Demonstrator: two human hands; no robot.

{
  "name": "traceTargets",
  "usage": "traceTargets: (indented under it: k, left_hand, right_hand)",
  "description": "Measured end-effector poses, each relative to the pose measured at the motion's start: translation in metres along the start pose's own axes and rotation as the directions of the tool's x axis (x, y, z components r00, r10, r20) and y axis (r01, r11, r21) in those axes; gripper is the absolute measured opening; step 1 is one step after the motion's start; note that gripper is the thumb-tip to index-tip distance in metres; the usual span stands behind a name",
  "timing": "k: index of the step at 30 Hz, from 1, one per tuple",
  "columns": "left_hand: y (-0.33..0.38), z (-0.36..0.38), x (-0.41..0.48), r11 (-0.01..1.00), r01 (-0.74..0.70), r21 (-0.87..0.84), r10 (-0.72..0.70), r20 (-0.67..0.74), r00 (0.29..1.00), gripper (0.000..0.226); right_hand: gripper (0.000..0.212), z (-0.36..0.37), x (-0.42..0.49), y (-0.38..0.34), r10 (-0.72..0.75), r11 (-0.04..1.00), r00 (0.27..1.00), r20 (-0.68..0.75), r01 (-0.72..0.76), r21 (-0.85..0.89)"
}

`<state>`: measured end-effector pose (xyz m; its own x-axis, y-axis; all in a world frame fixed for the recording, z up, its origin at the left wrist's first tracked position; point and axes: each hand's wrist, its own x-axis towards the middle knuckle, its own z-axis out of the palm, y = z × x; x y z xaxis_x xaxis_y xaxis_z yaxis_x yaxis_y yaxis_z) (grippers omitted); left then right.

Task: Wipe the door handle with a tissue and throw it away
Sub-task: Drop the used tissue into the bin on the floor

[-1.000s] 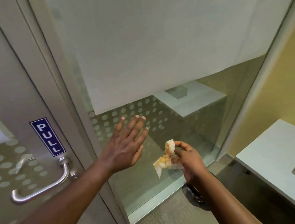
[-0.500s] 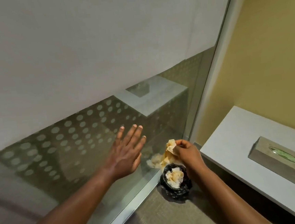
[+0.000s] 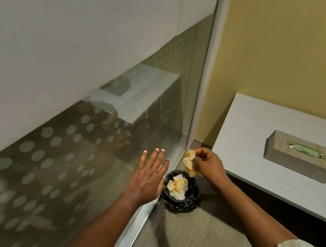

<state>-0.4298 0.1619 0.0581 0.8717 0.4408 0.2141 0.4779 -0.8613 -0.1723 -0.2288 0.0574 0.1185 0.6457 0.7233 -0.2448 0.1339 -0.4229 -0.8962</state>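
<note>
My right hand [image 3: 208,165] pinches a crumpled, yellow-stained tissue [image 3: 189,159] and holds it above and just right of a small black bin [image 3: 179,199] on the floor. The bin is lined with a dark bag and holds other crumpled stained tissues [image 3: 177,186]. My left hand [image 3: 149,178] is held out flat with fingers spread, empty, in front of the glass panel [image 3: 67,161] and just left of the bin. The door handle is out of view.
A frosted glass panel with a dotted band fills the left; its metal bottom frame [image 3: 139,222] runs diagonally beside the bin. A white counter [image 3: 262,138] at the right carries a wooden tissue box [image 3: 301,155]. A yellow wall [image 3: 278,34] stands behind it.
The view has swung right and down, away from the door and its handle, toward the bin. My right hand with the tissue has come over the bin's right side.
</note>
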Motion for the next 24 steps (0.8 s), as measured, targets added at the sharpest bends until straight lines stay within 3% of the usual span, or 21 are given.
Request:
traceTargets:
  k: [7, 12, 19, 24]
  left_hand:
    - [0.017, 0.111, 0.031, 0.993, 0.056, -0.105, -0.045, 0.109, 0.993, 0.07]
    - [0.032, 0.194, 0.041, 0.984, 0.098, -0.148, -0.074, 0.164, 0.984, 0.072]
    - [0.053, 0.317, 0.038, 0.983, 0.154, -0.097, -0.124, 0.26, 0.958, 0.072]
    - [0.069, 0.398, 0.03, 0.978, 0.167, -0.126, -0.126, 0.283, 0.951, 0.072]
  right_hand:
    - [0.025, 0.022, 0.075, 0.079, -0.067, 0.967, 0.997, 0.033, 0.073, -0.244]
    - [0.012, 0.045, 0.126, 0.153, -0.132, 0.937, 0.991, -0.031, 0.115, -0.329]
    - [0.01, 0.089, 0.187, 0.267, -0.113, 0.962, 0.979, -0.17, 0.065, -0.264]
    - [0.013, 0.131, 0.22, 0.355, -0.074, 0.97, 0.984, -0.162, 0.033, -0.24]
